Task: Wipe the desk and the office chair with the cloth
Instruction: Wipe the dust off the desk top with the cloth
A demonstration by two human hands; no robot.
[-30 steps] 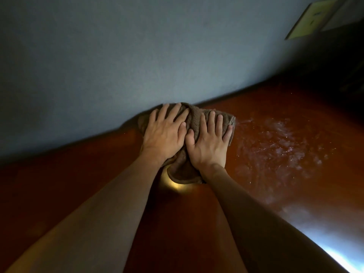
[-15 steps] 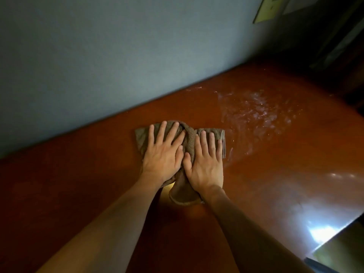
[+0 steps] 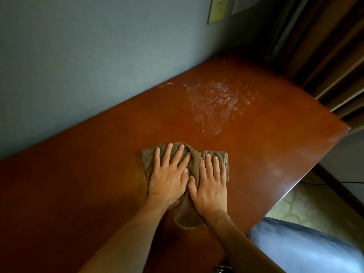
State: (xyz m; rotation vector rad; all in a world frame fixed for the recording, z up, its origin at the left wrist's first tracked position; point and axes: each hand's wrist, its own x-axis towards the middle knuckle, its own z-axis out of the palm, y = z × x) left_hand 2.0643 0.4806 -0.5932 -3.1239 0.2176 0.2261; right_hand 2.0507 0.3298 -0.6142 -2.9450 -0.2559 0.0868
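A brown cloth [image 3: 194, 160] lies bunched on the reddish-brown wooden desk [image 3: 78, 194], near its middle. My left hand [image 3: 169, 176] presses flat on the cloth's left part with fingers spread. My right hand [image 3: 209, 184] presses flat on its right part, fingers straight, right beside the left hand. A tail of the cloth sticks out toward me between my wrists. A patch of wet streaks and droplets [image 3: 218, 101] glistens on the desk beyond the cloth, to the right. No office chair is clearly in view.
A blue-grey wall [image 3: 98, 56] runs along the desk's far edge. Brown curtains [image 3: 334, 46] hang at the right end. A light switch plate [image 3: 217, 8] is on the wall. A blue-grey rounded thing [image 3: 305, 247] and carpet [image 3: 315, 203] show past the desk's near right edge.
Both hands have pulled the cloth back from the wall toward me across the desk. The wet patch now lies farther beyond the cloth, and the desk's right edge has come into view.
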